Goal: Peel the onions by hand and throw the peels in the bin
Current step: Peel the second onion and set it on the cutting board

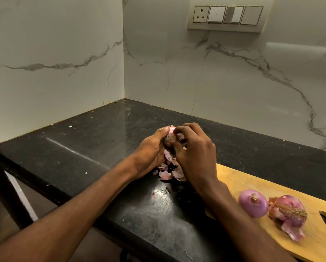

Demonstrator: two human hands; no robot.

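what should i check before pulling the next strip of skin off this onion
1. Left hand grips the pink onion: ok.
2. Right hand fingers curled at its skin: ok.
3. Loose pink peels piling on the black stone counter, not binned: not ok.
4. Bin within reach: cannot tell, none in view.
5. Peeled purple onion and half-peeled onion resting on the wooden cutting board: ok.

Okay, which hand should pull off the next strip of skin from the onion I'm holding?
Probably the right hand: its fingertips already pinch at the skin on top of the onion, while the left hand cradles the onion and steadies it.
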